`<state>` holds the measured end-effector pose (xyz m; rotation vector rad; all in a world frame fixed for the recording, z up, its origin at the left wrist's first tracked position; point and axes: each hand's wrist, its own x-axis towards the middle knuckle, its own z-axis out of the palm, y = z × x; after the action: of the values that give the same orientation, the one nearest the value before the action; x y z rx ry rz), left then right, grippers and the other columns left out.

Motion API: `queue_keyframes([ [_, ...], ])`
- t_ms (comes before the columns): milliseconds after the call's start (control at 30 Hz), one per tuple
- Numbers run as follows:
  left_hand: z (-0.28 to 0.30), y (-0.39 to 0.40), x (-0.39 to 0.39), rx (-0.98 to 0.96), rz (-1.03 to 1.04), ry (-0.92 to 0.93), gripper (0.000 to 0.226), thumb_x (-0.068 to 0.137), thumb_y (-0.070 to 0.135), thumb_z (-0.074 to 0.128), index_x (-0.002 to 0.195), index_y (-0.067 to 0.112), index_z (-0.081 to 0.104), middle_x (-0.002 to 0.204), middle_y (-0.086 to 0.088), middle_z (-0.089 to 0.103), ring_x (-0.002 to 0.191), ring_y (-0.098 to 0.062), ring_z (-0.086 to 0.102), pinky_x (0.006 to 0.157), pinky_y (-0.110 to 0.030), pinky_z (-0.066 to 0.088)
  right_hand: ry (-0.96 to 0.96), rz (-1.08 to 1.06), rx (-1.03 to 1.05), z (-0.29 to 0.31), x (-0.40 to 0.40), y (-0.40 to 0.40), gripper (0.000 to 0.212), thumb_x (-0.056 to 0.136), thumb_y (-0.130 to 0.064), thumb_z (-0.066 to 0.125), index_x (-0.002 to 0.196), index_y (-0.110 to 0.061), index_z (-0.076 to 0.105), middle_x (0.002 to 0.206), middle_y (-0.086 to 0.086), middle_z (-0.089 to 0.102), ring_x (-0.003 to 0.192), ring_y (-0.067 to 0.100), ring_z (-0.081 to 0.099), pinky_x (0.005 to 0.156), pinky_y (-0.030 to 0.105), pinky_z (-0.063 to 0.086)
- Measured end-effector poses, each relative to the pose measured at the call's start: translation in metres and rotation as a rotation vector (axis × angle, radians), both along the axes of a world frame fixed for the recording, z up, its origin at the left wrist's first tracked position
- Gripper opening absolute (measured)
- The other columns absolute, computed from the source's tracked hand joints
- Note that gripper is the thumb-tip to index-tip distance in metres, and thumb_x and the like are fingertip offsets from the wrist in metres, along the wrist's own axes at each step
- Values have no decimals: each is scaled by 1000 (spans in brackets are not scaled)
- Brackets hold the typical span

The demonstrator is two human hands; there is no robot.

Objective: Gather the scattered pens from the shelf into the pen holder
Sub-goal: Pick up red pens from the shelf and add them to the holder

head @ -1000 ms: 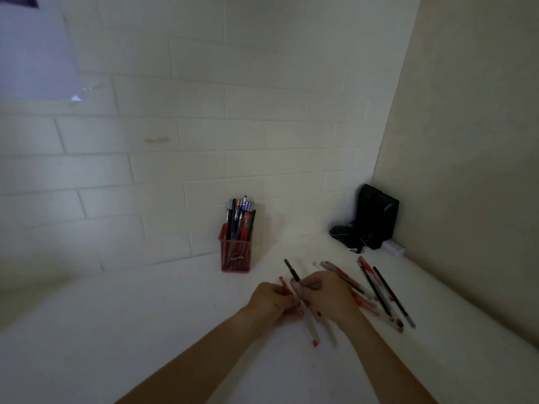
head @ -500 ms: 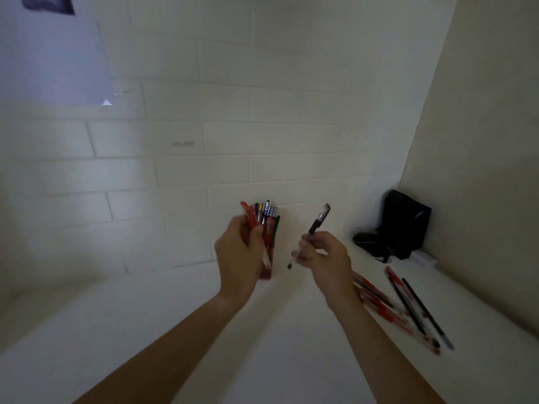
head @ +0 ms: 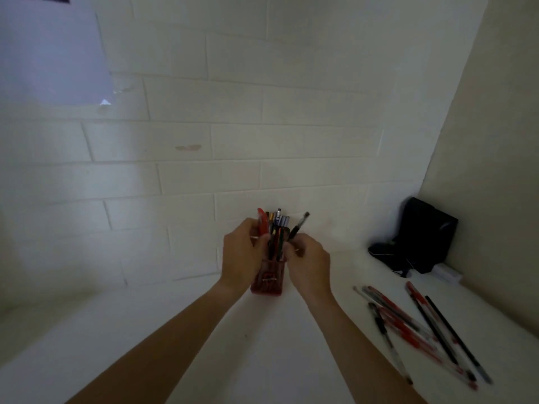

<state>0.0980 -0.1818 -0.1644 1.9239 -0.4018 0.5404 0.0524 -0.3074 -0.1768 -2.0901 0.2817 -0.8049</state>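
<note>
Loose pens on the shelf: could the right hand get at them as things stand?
Probably yes, once freed. The right hand is shut on a black pen at the pen holder. The loose pens lie uncovered on its own side, with bare shelf between.

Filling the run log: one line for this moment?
left hand: red pen | right hand: black pen | at pen holder | loose pens remain

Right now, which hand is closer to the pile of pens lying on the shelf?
The right hand. It is at the red mesh pen holder, on the side facing the loose red and black pens; the left hand is on the holder's far side.
</note>
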Motion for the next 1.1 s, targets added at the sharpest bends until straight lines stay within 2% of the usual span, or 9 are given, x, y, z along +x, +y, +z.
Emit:
queue_keyframes([
  [167, -14, 2, 7, 162, 0, 29, 9, 83, 12, 72, 91, 12, 67, 79, 7, 67, 70, -8, 60, 60, -4, 41, 149, 27, -140, -14, 5, 3, 16, 93, -23, 61, 102, -13, 70, 98, 6, 61, 83, 18, 57, 69, 20, 35],
  [333, -14, -1, 11, 226, 58, -48, 14, 86, 9, 65, 98, 15, 69, 87, -2, 64, 80, -16, 56, 69, -23, 39, -65, -41, -122, -9, 5, 7, 17, 96, -26, 60, 86, -13, 55, 84, 1, 58, 75, 17, 53, 58, 17, 30],
  [500, -25, -2, 15, 277, 42, -69, 20, 85, 4, 53, 91, 19, 65, 81, 0, 71, 76, -21, 63, 69, -37, 52, 7, 37, -77, -8, 9, 9, 16, 91, -20, 68, 96, -16, 54, 84, -2, 66, 74, 16, 63, 55, 19, 39],
  [567, -29, -2, 14, 255, 39, -44, 20, 85, 5, 54, 93, 22, 60, 80, 4, 70, 76, -18, 63, 65, -37, 54, -13, 45, -6, -10, 6, 12, 25, 91, -18, 69, 102, -18, 47, 84, -4, 67, 71, 16, 67, 55, 20, 48],
  [667, -30, -6, 8, 191, 56, -51, 15, 86, 6, 57, 94, 19, 57, 84, 2, 65, 77, -16, 61, 64, -33, 53, -106, -21, -49, -15, 3, 10, 16, 93, -23, 66, 97, -18, 51, 85, -3, 65, 71, 16, 65, 60, 30, 53],
  [800, -31, -12, -3, 240, 137, -63, 17, 82, 3, 53, 96, 12, 56, 93, -4, 55, 87, -19, 46, 71, -25, 36, -56, -4, -192, -21, 1, 7, 4, 92, -17, 65, 88, -18, 64, 89, -4, 59, 77, 10, 57, 65, 16, 43],
  [900, -25, -15, -17, 283, 162, -18, 18, 79, 10, 55, 97, 9, 56, 96, -5, 53, 93, -25, 49, 73, -29, 42, -9, 10, -207, -21, -5, 2, 4, 91, -19, 65, 88, -19, 67, 90, -4, 59, 78, 10, 56, 64, 12, 38],
  [1000, -19, -14, -40, 340, 204, 1, 42, 78, 24, 49, 114, 5, 57, 111, -13, 54, 103, -30, 49, 83, -38, 50, -5, -34, -209, -21, -20, -15, 9, 93, -20, 61, 85, -21, 65, 86, -4, 62, 76, 10, 58, 62, 12, 38],
  [1100, -20, -13, -65, 246, 258, -84, 52, 77, 20, 50, 126, 4, 52, 121, -14, 50, 110, -30, 45, 89, -38, 46, 155, -149, -352, -27, -45, -47, 8, 94, -24, 60, 89, -19, 64, 93, 2, 64, 81, 17, 60, 67, 26, 49],
])
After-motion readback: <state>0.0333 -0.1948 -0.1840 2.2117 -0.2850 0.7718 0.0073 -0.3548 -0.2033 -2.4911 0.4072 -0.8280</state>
